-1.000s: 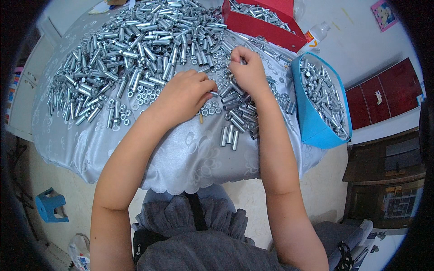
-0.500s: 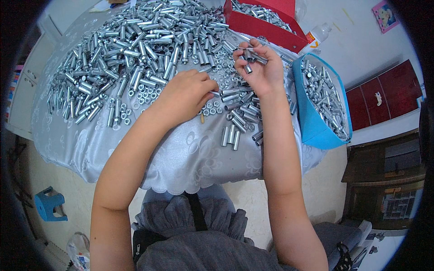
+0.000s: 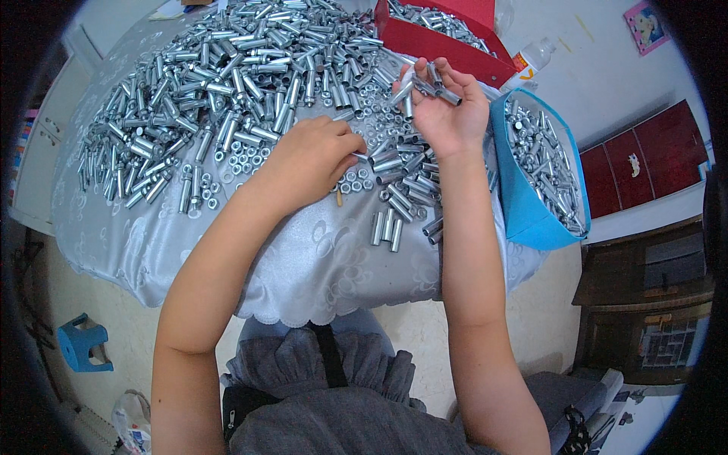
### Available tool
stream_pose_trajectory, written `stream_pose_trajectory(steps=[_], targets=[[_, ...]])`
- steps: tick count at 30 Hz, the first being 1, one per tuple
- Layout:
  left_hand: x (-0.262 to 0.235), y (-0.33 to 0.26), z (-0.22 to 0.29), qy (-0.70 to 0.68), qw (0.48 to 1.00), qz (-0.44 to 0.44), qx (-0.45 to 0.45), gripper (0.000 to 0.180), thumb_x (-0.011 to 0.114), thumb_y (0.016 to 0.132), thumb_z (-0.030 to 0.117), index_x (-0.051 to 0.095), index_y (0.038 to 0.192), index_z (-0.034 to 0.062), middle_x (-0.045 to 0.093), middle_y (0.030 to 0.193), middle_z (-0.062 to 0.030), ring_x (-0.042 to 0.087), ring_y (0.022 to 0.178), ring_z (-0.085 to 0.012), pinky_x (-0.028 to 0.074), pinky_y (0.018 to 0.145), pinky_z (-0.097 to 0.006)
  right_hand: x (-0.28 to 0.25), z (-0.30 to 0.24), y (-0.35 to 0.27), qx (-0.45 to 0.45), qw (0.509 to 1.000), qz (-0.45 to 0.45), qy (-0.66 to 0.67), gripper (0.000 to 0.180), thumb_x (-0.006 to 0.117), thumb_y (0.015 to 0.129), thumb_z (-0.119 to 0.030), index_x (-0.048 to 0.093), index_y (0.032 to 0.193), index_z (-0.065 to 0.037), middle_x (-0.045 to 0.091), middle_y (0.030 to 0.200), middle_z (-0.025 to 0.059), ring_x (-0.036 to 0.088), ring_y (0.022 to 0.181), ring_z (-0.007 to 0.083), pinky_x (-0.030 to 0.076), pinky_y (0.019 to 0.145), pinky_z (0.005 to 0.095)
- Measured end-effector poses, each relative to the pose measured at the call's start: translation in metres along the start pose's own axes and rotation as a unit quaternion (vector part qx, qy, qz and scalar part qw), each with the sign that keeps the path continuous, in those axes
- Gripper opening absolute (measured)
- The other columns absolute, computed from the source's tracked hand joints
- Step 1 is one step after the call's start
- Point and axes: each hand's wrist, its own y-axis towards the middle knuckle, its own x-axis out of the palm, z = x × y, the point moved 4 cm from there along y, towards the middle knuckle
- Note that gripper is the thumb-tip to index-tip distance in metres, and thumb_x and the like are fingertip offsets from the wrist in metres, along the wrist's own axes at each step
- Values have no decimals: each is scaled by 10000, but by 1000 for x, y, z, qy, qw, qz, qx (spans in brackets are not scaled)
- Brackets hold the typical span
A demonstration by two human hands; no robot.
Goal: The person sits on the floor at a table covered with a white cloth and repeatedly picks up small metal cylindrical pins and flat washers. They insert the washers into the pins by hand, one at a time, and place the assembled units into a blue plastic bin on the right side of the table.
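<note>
My right hand (image 3: 453, 114) is turned palm up, its fingers curled around several short silvery metal sleeves (image 3: 426, 87). Some of these stick out at different angles between the fingers. On the table my left hand (image 3: 320, 155) rests back up with bent fingers. A metal sleeve (image 3: 361, 157) shows at its thumb and fingertip, partly hidden. Hex nuts (image 3: 356, 182) lie just below that hand. Between the two hands is a small heap of loose sleeves (image 3: 413, 186), and three sleeves (image 3: 387, 227) sit side by side nearer me.
A large pile of sleeve anchor bolts (image 3: 250, 68) covers the table's far left. At the back stands a red box (image 3: 440, 49) of metal parts. A blue fabric bin (image 3: 535, 220) full of bolts is at the right, with a plastic bottle (image 3: 533, 59) behind it.
My right hand has shifted slightly right and opened a little, and the sleeves in it have turned and spread. My left hand stays where it was.
</note>
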Motion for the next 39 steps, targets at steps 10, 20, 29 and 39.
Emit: stream_pose_trajectory(steps=[10,20,29,39], targets=[[-2,0,0,-3,1000,12,-1,137,572,760,114,588,886,62,567,850,-100,532,835,-281,410,745,-379,-1,-16,-4,-82,988,69,-115,276,510,769,-192,514,1004,-47,514,1055,133,461,1048,292,304,920,438],[-17,6,-6,-74,980,139,-122,146,512,807,148,549,877,25,554,825,-142,533,795,-318,411,721,-412,-4,-17,-2,-203,900,68,-379,141,573,759,-148,583,858,-49,594,852,43,536,861,147,370,806,295],[-50,-13,-71,-363,778,412,-304,235,422,893,226,527,874,17,476,697,-4,419,620,-87,369,572,-244,28,-5,-15,-267,709,-3,-653,114,593,744,-125,602,830,-51,620,830,38,551,819,135,377,770,291],[-41,-7,-60,-272,845,396,-234,267,423,890,235,531,916,-8,562,841,-152,535,771,-259,411,709,-334,39,-45,-133,79,527,-104,-840,198,560,741,-62,606,933,-47,577,825,77,542,755,162,440,678,277]])
